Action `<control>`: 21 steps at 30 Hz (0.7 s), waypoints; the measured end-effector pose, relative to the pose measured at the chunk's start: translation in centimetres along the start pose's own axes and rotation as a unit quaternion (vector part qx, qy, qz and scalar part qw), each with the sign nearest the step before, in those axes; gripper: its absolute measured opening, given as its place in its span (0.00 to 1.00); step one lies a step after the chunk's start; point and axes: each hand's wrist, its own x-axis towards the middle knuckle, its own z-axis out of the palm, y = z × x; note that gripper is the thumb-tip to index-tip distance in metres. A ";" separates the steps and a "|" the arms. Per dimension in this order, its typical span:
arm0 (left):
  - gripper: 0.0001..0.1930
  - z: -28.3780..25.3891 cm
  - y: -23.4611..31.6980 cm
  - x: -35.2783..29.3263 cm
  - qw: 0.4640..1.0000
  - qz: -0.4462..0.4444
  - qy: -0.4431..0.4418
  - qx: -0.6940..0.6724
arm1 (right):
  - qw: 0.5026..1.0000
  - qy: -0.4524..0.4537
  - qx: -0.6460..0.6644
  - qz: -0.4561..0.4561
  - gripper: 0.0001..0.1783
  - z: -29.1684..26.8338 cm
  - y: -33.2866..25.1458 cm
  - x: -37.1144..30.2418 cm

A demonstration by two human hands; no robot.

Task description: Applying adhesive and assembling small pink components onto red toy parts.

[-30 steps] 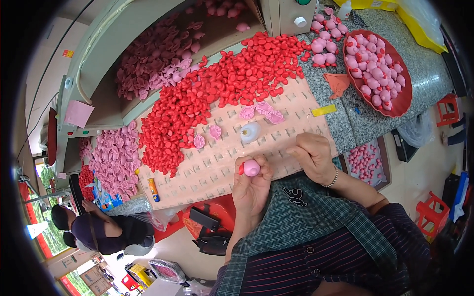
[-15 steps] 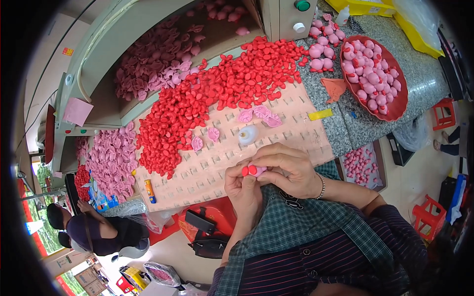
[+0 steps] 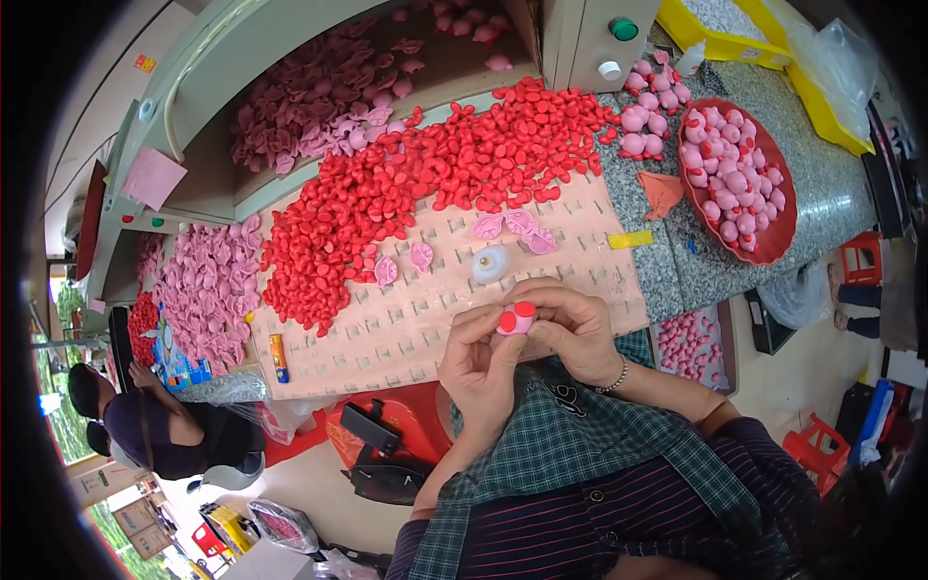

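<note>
Between my hands is a small pink figure (image 3: pixel 512 327) with two red oval feet facing up. My left hand (image 3: pixel 477 362) grips it from the left with thumb and fingers. From the other side the fingertips of my right hand (image 3: pixel 572 327) pinch it too, thumb close to the red feet. Just beyond my hands a translucent white glue bottle (image 3: pixel 490 263) stands on the mat. Several pink flat moulded pieces (image 3: pixel 522 222) lie past the bottle, and more pink pieces (image 3: pixel 420 256) are to its left.
A big heap of red parts (image 3: pixel 454 155) spreads over the far side of the mat (image 3: pixel 387 343). Pink parts (image 3: pixel 203 290) pile up at left. On the right stands a red bowl (image 3: pixel 773 253) of pink figures. A person (image 3: pixel 159 416) sits at far left.
My hands have turned the pink figure, so its red feet now face up toward me. The whole view has shifted slightly.
</note>
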 end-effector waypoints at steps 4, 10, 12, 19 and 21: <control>0.15 0.6 0.6 -0.1 0.998 0.000 0.020 0.054 | 1.000 -0.021 0.007 -0.018 0.15 -0.4 1.1 0.3; 0.13 -0.2 -0.1 0.3 0.987 0.068 -0.011 0.146 | 0.999 -0.002 0.025 -0.042 0.15 -0.6 2.3 0.1; 0.12 -0.2 -0.1 0.3 0.983 0.088 -0.013 0.163 | 0.998 0.009 0.044 -0.038 0.15 -0.6 2.4 0.0; 0.11 0.2 0.2 0.2 0.987 0.063 0.003 0.145 | 0.998 -0.023 0.044 -0.032 0.16 -1.2 2.6 0.1; 0.11 0.4 0.3 0.5 0.990 0.060 0.007 0.129 | 0.996 -0.011 0.082 -0.021 0.17 -1.1 2.6 0.1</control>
